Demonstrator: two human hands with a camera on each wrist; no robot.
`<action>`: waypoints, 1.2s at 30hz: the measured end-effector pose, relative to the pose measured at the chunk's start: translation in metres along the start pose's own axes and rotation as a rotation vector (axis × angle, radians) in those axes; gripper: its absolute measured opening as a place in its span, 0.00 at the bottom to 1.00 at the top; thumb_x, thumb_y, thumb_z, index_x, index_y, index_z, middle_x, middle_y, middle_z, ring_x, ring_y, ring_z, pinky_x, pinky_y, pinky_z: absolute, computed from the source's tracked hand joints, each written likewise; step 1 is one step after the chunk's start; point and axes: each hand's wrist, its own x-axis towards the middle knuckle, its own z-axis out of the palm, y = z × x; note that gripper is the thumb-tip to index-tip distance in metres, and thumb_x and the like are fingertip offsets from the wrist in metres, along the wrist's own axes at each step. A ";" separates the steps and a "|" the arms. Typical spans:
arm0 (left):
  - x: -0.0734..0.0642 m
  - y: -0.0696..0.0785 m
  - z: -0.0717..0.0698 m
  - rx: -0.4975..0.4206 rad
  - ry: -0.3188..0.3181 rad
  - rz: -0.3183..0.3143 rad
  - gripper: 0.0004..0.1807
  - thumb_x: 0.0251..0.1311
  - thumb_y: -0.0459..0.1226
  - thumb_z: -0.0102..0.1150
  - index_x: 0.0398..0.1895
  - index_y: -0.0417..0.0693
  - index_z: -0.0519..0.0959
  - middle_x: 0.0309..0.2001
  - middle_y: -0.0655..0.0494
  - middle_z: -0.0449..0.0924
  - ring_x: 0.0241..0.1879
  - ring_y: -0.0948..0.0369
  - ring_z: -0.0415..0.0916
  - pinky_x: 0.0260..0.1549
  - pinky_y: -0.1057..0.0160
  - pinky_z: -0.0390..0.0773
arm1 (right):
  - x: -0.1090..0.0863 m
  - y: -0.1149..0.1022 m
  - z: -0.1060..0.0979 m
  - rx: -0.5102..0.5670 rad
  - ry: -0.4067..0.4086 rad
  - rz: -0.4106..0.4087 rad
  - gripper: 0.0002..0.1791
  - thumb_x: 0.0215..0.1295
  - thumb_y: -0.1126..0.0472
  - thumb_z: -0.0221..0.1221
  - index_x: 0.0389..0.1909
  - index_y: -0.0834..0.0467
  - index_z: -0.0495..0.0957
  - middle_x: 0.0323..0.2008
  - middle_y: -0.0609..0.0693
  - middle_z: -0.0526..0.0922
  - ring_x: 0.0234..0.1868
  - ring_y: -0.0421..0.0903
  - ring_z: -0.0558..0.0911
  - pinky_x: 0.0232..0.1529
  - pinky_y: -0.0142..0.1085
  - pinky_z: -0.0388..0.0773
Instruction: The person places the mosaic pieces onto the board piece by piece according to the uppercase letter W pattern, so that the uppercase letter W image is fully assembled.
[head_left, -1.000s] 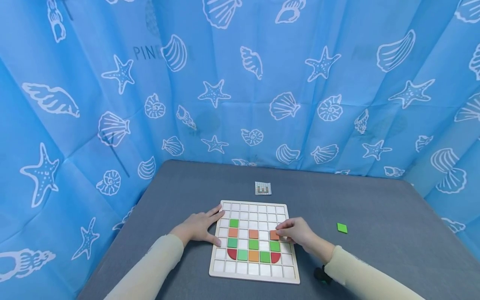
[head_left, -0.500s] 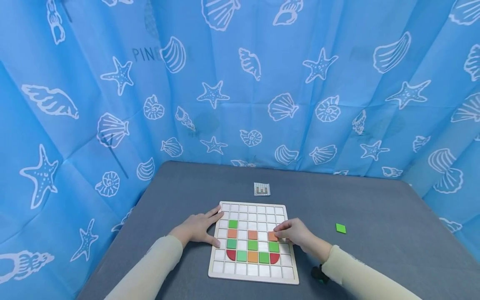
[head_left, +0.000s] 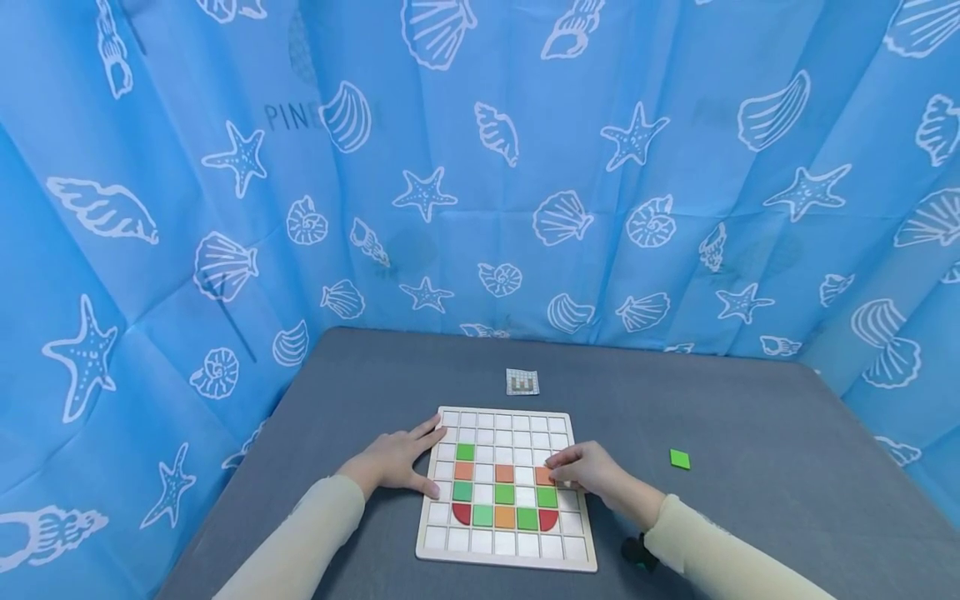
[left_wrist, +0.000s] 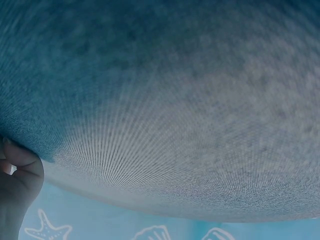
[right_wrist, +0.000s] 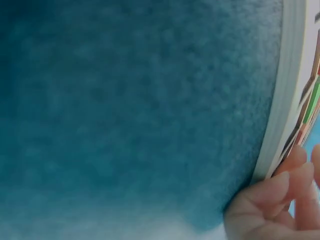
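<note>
A white gridded board (head_left: pixel 508 543) lies on the table, bearing green, orange and red tiles in several cells. My left hand (head_left: pixel 393 460) has its fingers spread, with fingertips and thumb on the board's left edge. At the board's right side, my right hand (head_left: pixel 592 469) pinches an orange tile (head_left: pixel 543 476) at a cell above a green tile (head_left: pixel 547 497). Curled right fingers (right_wrist: pixel 272 192) show beside the board edge (right_wrist: pixel 282 100) in the right wrist view; the tile under them is hard to make out. Only part of the left hand (left_wrist: pixel 22 175) appears in the left wrist view.
A loose green tile (head_left: pixel 679 459) lies on the grey table (head_left: pixel 420 367) to the right. Behind the board is a small card (head_left: pixel 522 382) with a grid pattern. A dark object (head_left: pixel 637 552) sits by the right sleeve. A blue shell-print curtain (head_left: pixel 465 250) hangs behind.
The orange tile at my right fingertips has shifted slightly left and sits straighter over its cell. My left hand stays on the board's edge. The head view has tilted slightly up.
</note>
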 end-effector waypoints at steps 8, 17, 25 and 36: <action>-0.001 0.000 0.003 0.001 -0.004 -0.004 0.56 0.45 0.65 0.67 0.77 0.60 0.54 0.77 0.62 0.44 0.69 0.48 0.58 0.62 0.43 0.61 | -0.002 0.010 -0.024 0.031 -0.026 0.023 0.14 0.63 0.67 0.61 0.49 0.65 0.82 0.27 0.51 0.78 0.26 0.47 0.73 0.29 0.38 0.70; -0.003 0.001 0.003 0.002 0.000 -0.010 0.56 0.46 0.65 0.67 0.77 0.60 0.55 0.77 0.62 0.44 0.69 0.47 0.58 0.61 0.43 0.62 | -0.008 0.020 -0.076 0.051 0.004 -0.027 0.20 0.68 0.63 0.58 0.58 0.68 0.75 0.36 0.53 0.76 0.30 0.49 0.72 0.33 0.42 0.71; 0.000 -0.001 0.004 0.001 0.004 -0.007 0.56 0.45 0.65 0.67 0.77 0.60 0.55 0.77 0.62 0.44 0.69 0.47 0.58 0.61 0.44 0.62 | -0.010 0.030 -0.119 -0.012 -0.029 -0.092 0.26 0.70 0.57 0.58 0.63 0.69 0.70 0.59 0.70 0.72 0.53 0.64 0.75 0.45 0.50 0.75; 0.002 -0.001 0.005 0.010 0.006 0.000 0.56 0.45 0.66 0.66 0.77 0.61 0.54 0.77 0.62 0.44 0.69 0.47 0.58 0.61 0.43 0.62 | 0.002 0.062 -0.162 -0.045 -0.060 -0.101 0.32 0.72 0.53 0.55 0.66 0.71 0.64 0.67 0.75 0.58 0.65 0.71 0.61 0.55 0.61 0.68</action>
